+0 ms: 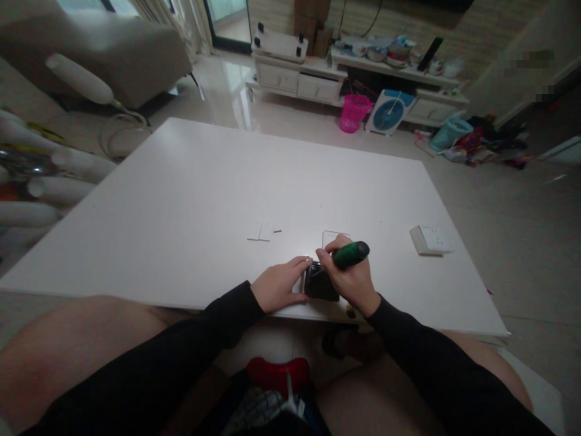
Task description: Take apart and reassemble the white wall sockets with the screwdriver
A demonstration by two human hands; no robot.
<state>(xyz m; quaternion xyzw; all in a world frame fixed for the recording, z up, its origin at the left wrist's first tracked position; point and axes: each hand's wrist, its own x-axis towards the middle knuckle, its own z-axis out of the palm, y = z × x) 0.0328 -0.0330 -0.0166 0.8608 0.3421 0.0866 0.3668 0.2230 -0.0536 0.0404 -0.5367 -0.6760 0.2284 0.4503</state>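
A screwdriver with a green and black handle (pixel 348 255) is gripped in my right hand (pixel 356 284). Its tip is hidden behind the fingers, over the upper part of a dark square block (pixel 323 286) with a pale rim. My left hand (pixel 282 283) holds that block by its left side, forefinger at the upper corner and thumb at the lower one. The block lies near the table's front edge. Just beyond my right hand, a thin white square frame (pixel 324 239) is partly covered by the fingers. A small brass-coloured piece (pixel 350 311) sits by the right wrist.
On the white table (pixel 204 181), two small white plates (pixel 264 231) lie beside a short dark strip (pixel 278 231). A white wall socket on a box (pixel 429 240) stands to the right. Past the table are a pink basket (pixel 355 113) and a blue-and-white fan (pixel 388 112).
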